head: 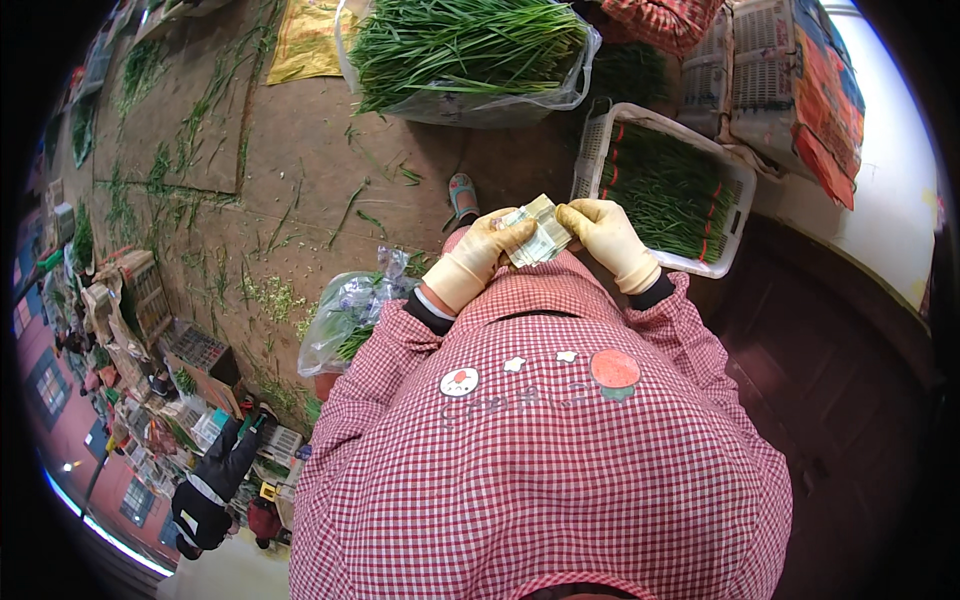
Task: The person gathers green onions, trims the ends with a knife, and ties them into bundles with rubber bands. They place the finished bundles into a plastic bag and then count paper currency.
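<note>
Both my hands wear stained, cream-coloured gloves and meet over my lap in front of the red-and-white checked smock [540,465]. My left hand [480,251] grips a small stack of paper banknotes [538,244], its thumb lying across them. At the stack's right edge, my right hand [604,232] pinches the notes' upper corner between thumb and fingers. The notes are slightly fanned; part of them is hidden behind the fingers.
Ahead lies a clear plastic bag of long green stalks [469,56]. A white plastic crate [739,217] of banded greens stands at right, a smaller plastic bag [322,330] at left. Leaf scraps litter the floor [300,150]. A person [206,495] stands among crates, lower left.
</note>
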Demonstrator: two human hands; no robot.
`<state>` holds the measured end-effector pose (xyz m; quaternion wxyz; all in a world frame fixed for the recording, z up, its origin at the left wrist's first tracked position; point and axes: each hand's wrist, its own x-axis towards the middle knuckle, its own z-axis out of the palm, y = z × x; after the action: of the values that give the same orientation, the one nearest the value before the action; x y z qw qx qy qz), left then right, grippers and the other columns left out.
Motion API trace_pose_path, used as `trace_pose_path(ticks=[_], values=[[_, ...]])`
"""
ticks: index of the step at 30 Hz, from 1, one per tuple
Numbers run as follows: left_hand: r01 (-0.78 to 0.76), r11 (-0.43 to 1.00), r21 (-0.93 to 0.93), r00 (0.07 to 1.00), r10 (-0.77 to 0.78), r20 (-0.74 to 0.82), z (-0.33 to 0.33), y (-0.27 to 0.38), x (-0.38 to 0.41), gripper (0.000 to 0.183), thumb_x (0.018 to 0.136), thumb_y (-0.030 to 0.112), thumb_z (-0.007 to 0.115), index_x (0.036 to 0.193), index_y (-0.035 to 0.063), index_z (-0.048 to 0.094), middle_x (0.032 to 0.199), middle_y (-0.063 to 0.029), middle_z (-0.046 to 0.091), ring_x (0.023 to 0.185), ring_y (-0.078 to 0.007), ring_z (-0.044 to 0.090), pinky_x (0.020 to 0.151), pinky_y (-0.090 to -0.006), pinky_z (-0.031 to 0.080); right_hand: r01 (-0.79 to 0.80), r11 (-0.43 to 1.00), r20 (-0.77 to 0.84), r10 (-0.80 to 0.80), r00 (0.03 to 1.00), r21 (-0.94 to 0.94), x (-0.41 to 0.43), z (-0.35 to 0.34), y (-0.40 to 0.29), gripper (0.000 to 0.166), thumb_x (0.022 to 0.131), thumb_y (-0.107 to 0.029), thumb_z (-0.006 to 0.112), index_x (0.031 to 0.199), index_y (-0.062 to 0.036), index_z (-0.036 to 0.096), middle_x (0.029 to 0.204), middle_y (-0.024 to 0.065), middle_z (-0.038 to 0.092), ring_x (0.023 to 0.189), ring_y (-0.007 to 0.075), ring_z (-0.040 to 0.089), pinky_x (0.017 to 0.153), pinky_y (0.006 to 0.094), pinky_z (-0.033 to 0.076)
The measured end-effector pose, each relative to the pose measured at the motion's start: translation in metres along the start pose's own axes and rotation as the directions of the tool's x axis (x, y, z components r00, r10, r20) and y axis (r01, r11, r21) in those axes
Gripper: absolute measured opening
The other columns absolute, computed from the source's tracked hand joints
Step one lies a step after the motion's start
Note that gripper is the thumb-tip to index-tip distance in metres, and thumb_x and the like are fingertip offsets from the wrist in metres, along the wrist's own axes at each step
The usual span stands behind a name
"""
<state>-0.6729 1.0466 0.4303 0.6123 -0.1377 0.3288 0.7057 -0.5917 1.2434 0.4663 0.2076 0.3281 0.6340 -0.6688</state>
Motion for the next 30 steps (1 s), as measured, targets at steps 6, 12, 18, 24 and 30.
trace_pose_path(ticks=[6, 12, 18, 24, 30], values=[[0.074, 0.996, 0.04, 0.996, -0.076, 0.052, -0.006, 0.0, -0.001, 0.036, 0.093, 0.025, 0.069, 0.117, -0.0006, 0.062, 0.105, -0.0075, 0.07, 0.091, -0.0147, 0.067, 0.083, -0.0283, 0.054, 0.001, 1.0, 0.057, 0.0, 0.998, -0.019, -0.008, -0.002, -0.004, 0.025, 0.094, -0.021, 0.066, 0.1, 0.0026, 0.066, 0.084, 0.0018, 0.066, 0.073, 0.0085, 0.06, 0.065, 0.0231, 0.049], [0.08, 0.995, 0.056, 0.994, -0.083, 0.064, 0.001, -0.003, -0.002, 0.039, 0.093, 0.026, 0.068, 0.12, -0.0015, 0.061, 0.104, -0.0071, 0.07, 0.088, -0.0134, 0.067, 0.08, -0.0269, 0.054, -0.14, 0.988, 0.116, 0.132, 0.984, 0.062, -0.008, -0.016, -0.005, 0.024, 0.093, -0.022, 0.067, 0.101, -0.0001, 0.066, 0.088, 0.0051, 0.069, 0.077, 0.0109, 0.065, 0.065, 0.0239, 0.051], [0.087, 0.996, 0.009, 0.986, -0.087, 0.142, 0.0, 0.001, -0.003, 0.043, 0.092, 0.026, 0.068, 0.124, -0.0017, 0.059, 0.108, -0.0078, 0.069, 0.089, -0.0127, 0.067, 0.077, -0.0227, 0.053, -0.221, 0.761, 0.208, 0.115, 0.971, 0.61, -0.01, -0.016, 0.013, 0.019, 0.094, -0.02, 0.065, 0.103, -0.0035, 0.064, 0.09, 0.0046, 0.068, 0.075, 0.0121, 0.063, 0.067, 0.0248, 0.052], [0.094, 0.995, -0.034, 0.984, -0.088, 0.154, -0.002, -0.005, -0.004, 0.051, 0.09, 0.028, 0.071, 0.128, -0.0023, 0.056, 0.113, -0.0092, 0.067, 0.092, -0.0129, 0.066, 0.078, -0.022, 0.053, -0.206, 0.812, 0.18, 0.126, 0.976, 0.547, -0.011, -0.013, 0.02, 0.019, 0.093, -0.02, 0.063, 0.102, -0.003, 0.065, 0.088, 0.0038, 0.067, 0.074, 0.0111, 0.063, 0.067, 0.0246, 0.052], [0.103, 0.992, 0.077, 0.988, -0.111, 0.107, -0.001, -0.004, -0.011, 0.043, 0.089, 0.029, 0.073, 0.119, 0.001, 0.059, 0.098, -0.004, 0.067, 0.075, -0.0077, 0.06, 0.063, -0.0191, 0.047, -0.086, 0.939, 0.08, 0.063, 0.995, 0.332, -0.035, -0.029, -0.016, 0.017, 0.091, -0.018, 0.063, 0.096, -0.0015, 0.064, 0.08, 0.003, 0.064, 0.067, 0.0092, 0.06, 0.059, 0.0235, 0.05]])
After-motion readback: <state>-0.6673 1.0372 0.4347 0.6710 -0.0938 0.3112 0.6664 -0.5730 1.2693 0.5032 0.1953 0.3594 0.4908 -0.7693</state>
